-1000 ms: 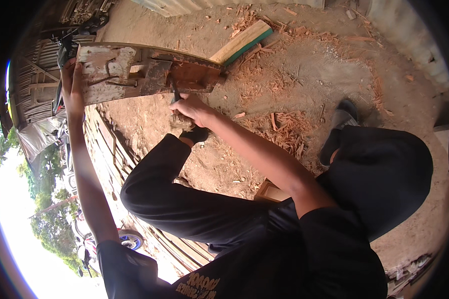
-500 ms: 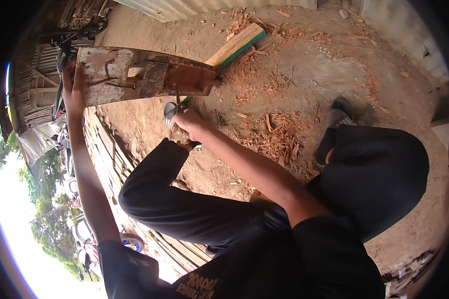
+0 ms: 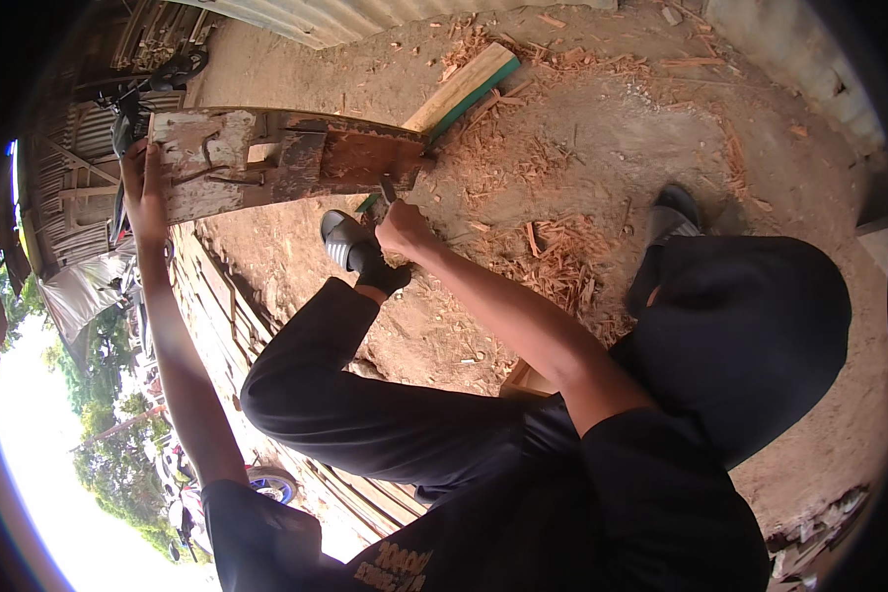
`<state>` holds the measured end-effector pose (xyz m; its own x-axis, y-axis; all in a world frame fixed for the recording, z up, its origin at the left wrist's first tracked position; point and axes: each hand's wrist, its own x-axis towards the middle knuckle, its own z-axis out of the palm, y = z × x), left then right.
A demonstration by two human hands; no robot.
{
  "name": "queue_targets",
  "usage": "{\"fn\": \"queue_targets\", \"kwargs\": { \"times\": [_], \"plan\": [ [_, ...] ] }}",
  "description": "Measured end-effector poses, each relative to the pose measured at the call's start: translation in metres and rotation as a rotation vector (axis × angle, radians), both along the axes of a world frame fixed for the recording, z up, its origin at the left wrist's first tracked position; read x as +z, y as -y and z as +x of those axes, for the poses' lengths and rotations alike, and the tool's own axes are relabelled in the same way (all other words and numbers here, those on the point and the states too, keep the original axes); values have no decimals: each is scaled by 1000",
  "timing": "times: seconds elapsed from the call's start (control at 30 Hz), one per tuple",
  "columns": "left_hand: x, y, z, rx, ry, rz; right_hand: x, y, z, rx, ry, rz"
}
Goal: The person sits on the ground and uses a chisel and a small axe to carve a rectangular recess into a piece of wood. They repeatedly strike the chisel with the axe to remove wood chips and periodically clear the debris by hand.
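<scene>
A weathered wooden board [image 3: 207, 158] with peeling pale paint, a rusty brown patch and bent dark strips on it spans the upper left. My left hand [image 3: 145, 187] grips its left end, fingers curled over the edge. My right hand [image 3: 401, 227] is closed on a dark tool [image 3: 387, 188] whose tip is at the board's lower edge, near the right end below the rusty patch. I cannot make out the tool's exact kind. Behind the board's right end lies a long pale timber [image 3: 469, 84] with a green side.
Wood shavings [image 3: 548, 257] cover much of the dirt. My sandalled feet [image 3: 343, 240] are below the board and at right. Corrugated sheets [image 3: 809, 69] edge the yard. A wooden box [image 3: 523, 382] lies under my leg. Bamboo slats [image 3: 217, 266] and motorbikes [image 3: 183, 488] are at left.
My right hand and the tool have moved right along the board's lower edge. The board and my left hand sit slightly lower. My left foot's sandal shows more fully.
</scene>
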<state>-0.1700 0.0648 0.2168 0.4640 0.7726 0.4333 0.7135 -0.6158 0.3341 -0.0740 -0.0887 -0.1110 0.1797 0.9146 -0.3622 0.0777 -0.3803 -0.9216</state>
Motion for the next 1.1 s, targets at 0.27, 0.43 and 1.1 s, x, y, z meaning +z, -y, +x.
{"fn": "queue_targets", "kwargs": {
  "times": [0.27,0.43,1.1],
  "plan": [
    [1,12,10,105,-39,-15,52,26,-36,-297,176,318],
    [2,-2,1,39,-38,37,-1,3,-22,-179,256,130],
    [0,1,-4,83,7,8,-33,29,28,-19,422,31]
  ]
}}
